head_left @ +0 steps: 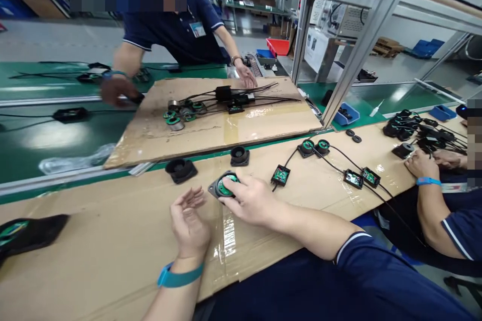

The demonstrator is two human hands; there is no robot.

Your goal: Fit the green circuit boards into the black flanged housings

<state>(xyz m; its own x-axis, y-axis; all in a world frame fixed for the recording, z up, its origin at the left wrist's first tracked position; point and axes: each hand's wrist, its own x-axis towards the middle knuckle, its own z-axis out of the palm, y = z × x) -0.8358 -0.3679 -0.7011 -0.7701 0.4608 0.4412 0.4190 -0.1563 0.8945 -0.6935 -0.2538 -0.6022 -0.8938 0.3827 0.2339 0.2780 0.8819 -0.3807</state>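
My right hand (254,199) grips a black square-flanged housing with a round green circuit board (225,185) set in it; the thumb and fingers press on its face and edge. To the left, my left hand (190,223) is open, palm turned toward the housing, fingers loosely curled and holding nothing. A teal wristband (181,276) is on that wrist. Just beyond my hands sit two empty black flanged housings, one at the left (181,169) and another nearer the middle (240,155). Right of my right hand lies a small open black box with a green board (280,175), wired by a black cable.
Two finished-looking round board housings (313,147) and two open boxes (361,178) lie cabled on the cardboard (113,241). Across, a person's hand (246,74) is over a cardboard sheet (169,143) with cabled parts. At right, another person's hands (424,164) work beside black parts. A metal post (371,40) rises between.
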